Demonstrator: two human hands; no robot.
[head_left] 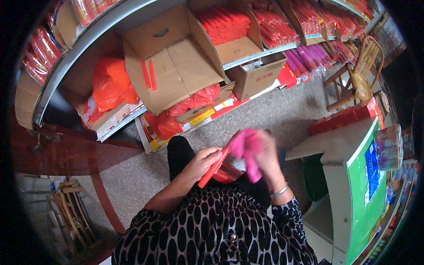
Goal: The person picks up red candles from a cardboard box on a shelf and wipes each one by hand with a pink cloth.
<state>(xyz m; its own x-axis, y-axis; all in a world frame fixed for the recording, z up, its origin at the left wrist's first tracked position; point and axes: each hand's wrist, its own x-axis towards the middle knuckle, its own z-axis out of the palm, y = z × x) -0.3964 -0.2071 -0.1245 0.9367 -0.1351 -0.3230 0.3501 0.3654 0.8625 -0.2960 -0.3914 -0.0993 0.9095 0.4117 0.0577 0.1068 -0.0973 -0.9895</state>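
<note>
Shop shelves behind; left hand (204, 162) gripping red stick (213, 167), right hand (264, 157) holding pink cloth (248, 150)

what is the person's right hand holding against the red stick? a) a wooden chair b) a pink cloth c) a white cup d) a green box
b: the right hand grips a pink cloth wrapped over the upper end of the long red stick, which the left hand holds lower down.
</note>
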